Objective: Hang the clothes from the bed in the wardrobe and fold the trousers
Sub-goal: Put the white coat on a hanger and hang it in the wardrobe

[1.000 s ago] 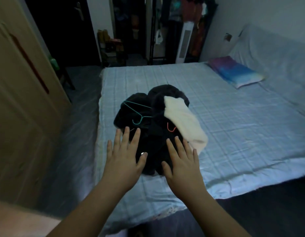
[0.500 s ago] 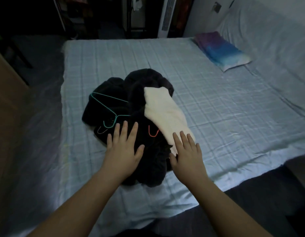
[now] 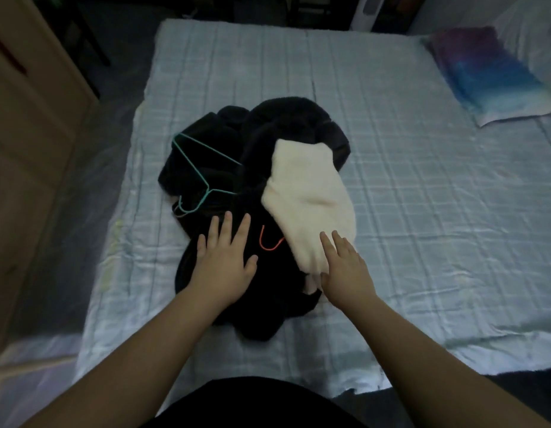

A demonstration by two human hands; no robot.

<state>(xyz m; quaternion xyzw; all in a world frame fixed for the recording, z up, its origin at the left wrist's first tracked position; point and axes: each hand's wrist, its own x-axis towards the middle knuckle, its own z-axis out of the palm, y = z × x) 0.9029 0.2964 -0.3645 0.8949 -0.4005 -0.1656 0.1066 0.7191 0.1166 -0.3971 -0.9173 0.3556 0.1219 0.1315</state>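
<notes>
Both hands flat, gripping nothing: your left hand [image 3: 223,267] on the black pile [image 3: 255,304], right hand [image 3: 345,270] on the cream garment [image 3: 308,199]. Sorting step; next, pinch cream edge under right fingertips.

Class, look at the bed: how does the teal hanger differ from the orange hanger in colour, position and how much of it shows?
The teal hanger is blue-green; the orange hanger is orange-red. The teal hanger lies on the left of the dark clothes pile, its frame and hook exposed; of the orange hanger only a hook shows, beside the cream garment. Both are thin and lie among the clothes.
</notes>
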